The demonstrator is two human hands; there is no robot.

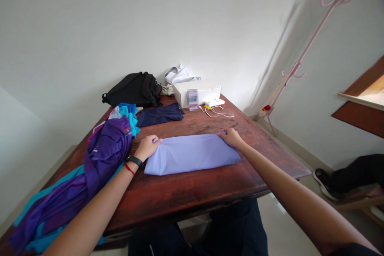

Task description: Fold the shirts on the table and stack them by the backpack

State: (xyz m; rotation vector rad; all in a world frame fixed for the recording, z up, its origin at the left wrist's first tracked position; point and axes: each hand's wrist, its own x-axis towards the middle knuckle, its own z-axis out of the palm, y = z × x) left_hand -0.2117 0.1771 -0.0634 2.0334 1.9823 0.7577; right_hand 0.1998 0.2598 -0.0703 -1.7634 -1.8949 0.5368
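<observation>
Lavender cloth (195, 154), folded flat on wooden table (192, 194); left hand (147, 147) pinching far left corner, right hand (231, 137) pinching far right; navy cloth (162, 114) beyond.

Left hand (147, 147) and right hand (232, 138) pinching the far corners of a folded lavender cloth (195, 154), reddish-brown table (180, 192) beneath, purple and turquoise clothes (105, 144) heaped at left, folded navy cloth (160, 115) beyond, black bag (127, 91) and white box (207, 95) at far end

Underside of lavender cloth (193, 154) hidden; coat stand (309, 46) cut off above; small upright object (193, 100) pixelated.
</observation>
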